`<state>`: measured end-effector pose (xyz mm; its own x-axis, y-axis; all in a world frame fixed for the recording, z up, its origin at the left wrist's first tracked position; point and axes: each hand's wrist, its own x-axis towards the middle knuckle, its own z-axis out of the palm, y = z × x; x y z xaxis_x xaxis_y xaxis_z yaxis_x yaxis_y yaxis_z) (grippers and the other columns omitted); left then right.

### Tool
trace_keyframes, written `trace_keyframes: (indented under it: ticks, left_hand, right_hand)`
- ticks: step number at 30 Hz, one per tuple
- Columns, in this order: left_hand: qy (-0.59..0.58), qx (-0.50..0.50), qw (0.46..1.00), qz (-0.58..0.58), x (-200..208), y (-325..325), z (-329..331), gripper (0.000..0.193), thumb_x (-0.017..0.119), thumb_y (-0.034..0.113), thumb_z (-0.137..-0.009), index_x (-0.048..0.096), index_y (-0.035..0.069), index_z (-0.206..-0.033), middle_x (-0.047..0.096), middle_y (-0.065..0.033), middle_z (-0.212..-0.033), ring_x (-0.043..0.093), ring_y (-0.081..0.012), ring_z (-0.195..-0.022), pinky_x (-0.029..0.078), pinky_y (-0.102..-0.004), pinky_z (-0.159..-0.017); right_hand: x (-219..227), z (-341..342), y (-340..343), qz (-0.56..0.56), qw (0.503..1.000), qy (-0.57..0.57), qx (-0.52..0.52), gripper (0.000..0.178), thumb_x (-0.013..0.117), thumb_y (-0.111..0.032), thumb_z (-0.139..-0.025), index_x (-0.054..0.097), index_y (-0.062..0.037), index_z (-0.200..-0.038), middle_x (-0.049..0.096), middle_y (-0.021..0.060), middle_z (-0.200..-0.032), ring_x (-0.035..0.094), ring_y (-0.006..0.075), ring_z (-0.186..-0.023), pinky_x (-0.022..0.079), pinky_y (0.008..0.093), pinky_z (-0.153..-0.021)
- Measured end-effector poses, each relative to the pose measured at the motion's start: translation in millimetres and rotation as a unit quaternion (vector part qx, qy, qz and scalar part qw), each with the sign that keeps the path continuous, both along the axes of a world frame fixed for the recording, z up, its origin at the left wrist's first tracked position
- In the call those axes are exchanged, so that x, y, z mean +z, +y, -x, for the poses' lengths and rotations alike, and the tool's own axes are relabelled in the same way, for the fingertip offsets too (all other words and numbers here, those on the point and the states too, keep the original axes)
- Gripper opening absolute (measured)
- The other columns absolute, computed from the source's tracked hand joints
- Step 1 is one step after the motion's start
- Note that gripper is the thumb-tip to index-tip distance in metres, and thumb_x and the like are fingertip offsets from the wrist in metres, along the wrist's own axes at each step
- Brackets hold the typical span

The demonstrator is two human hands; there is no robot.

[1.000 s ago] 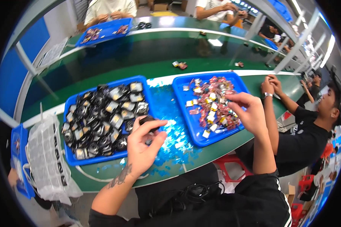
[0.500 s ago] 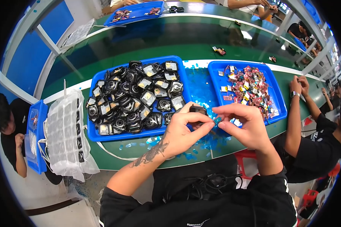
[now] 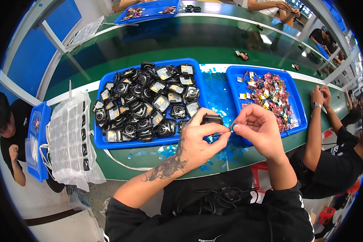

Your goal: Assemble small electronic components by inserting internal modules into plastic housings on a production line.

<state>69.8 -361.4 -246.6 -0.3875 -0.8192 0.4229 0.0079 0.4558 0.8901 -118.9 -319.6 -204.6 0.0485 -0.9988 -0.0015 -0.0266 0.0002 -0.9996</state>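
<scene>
I count two blue trays on the green bench (image 3: 117,173) directly ahead of me: the left tray (image 3: 201,82) carries a heap of black watch cases (image 3: 143,90), too overlapped to count, and the right tray (image 3: 296,114) carries small red, silver and yellow components (image 3: 268,94), likewise uncountable. Two loose component clusters lie beyond the trays, well apart. Blue film scraps (image 3: 213,90) are scattered between the trays, too many to number. One watch case (image 3: 212,119) is in my left hand (image 3: 199,141), over the near side of the bench, between the trays; it is black, rectangular and round-cornered, its underside hidden by my fingers. My left thumb and forefinger close toward each other at the tips. My right hand (image 3: 259,129) pinches one tiny bluish piece (image 3: 231,126), thumb against forefinger, right at the left fingertips; its exact shape is too small to tell.
</scene>
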Motion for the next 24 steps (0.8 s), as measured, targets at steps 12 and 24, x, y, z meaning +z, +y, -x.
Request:
trace_keyframes:
  ticks: [12,24]
  left_hand:
    - [0.002,-0.005,0.999,-0.049,0,0,-3,0.012,0.075,0.003,-0.075,0.073,0.003,-0.087,0.058,-0.0074,-0.094,0.06,-0.0126,-0.08,0.049,-0.0234,-0.067]
    - [0.067,-0.017,0.984,-0.167,-6,-8,-1,0.01,0.073,0.004,-0.081,0.07,-0.001,-0.088,0.057,-0.0046,-0.096,0.054,-0.0062,-0.072,0.046,-0.0201,-0.064]
  right_hand:
    - [1,-18,-1,0.111,0.971,0.208,-0.047,0.012,0.068,0.006,-0.079,0.059,0.0005,-0.084,0.059,0.0097,-0.096,0.059,0.0125,-0.083,0.05,0.0239,-0.06]
    - [-10,-3,-8,0.157,0.924,0.343,-0.07,0.029,0.062,0.003,-0.085,0.067,-0.0052,-0.113,0.064,0.0116,-0.086,0.061,0.0171,-0.072,0.048,0.0279,-0.063]
